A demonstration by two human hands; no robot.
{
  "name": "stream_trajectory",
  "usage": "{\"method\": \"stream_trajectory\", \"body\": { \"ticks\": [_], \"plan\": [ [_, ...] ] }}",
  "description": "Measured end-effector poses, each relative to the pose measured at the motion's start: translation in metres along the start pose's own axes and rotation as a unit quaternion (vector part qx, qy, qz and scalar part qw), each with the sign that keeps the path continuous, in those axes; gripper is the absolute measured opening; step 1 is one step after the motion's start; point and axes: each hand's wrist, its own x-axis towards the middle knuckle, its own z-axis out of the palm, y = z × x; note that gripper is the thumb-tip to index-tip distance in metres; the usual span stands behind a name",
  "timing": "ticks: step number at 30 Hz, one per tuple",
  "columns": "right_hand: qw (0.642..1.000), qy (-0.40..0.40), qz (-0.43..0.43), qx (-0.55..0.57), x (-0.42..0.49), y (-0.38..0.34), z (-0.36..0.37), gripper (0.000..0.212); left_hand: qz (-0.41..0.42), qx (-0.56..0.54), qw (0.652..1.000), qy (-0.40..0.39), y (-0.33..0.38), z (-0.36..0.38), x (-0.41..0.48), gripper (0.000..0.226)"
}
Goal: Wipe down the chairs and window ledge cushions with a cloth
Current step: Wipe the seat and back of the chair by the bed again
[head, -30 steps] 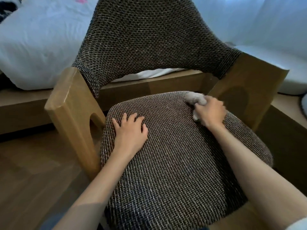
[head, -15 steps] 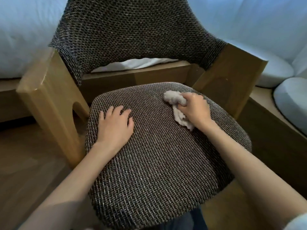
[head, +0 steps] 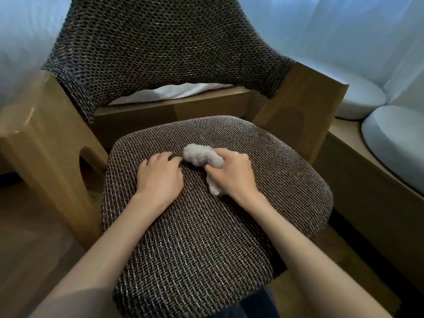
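Far to the left of the left hand stands one wooden arm (head: 46, 143) of the chair. The left hand (head: 160, 177) lies palm down on the seat (head: 206, 244). Its fingers are loosely bent and it holds nothing. Just past its fingertips is the cloth (head: 202, 157), a small fluffy grey lump on the seat. I cannot tell if the fingertips touch it. The right hand (head: 234, 177) has its fingers curled round the cloth and presses it down on the seat. To the right of that hand is the other wooden arm (head: 302, 111). Past it, two pale cushions (head: 394, 145) sit on the ledge.

The step now seems to be wiping the seat of the chair. The next move probably needs the right hand to rub the cloth over the part of the seat nearer the person. After that comes the chair back (head: 160, 47) above both hands. The cushions look like a later job.
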Motion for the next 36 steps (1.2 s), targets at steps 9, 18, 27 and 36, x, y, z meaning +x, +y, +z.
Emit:
{"method": "stream_trajectory", "body": {
  "ticks": [9, 18, 27, 36],
  "plan": [
    [0.971, 0.11, 0.077, -0.197, 0.04, 0.094, -0.103, 0.036, -0.001, 0.036, 0.999, -0.015, 0.007, -0.001, 0.001, 0.044],
    [0.968, 0.045, 0.09, -0.232, 0.048, 0.108, -0.063, 0.053, 0.011, 0.027, 0.999, -0.012, 0.011, 0.001, -0.004, 0.045],
    [0.999, -0.001, -0.016, -0.038, -0.008, 0.029, -0.026, 0.016, 0.02, 0.008, 1.0, -0.005, -0.003, -0.004, -0.016, 0.044],
    [0.984, 0.021, -0.053, -0.166, -0.009, 0.046, -0.049, 0.035, 0.016, 0.005, 1.0, -0.02, 0.008, -0.006, -0.013, 0.046]
  ]
}}
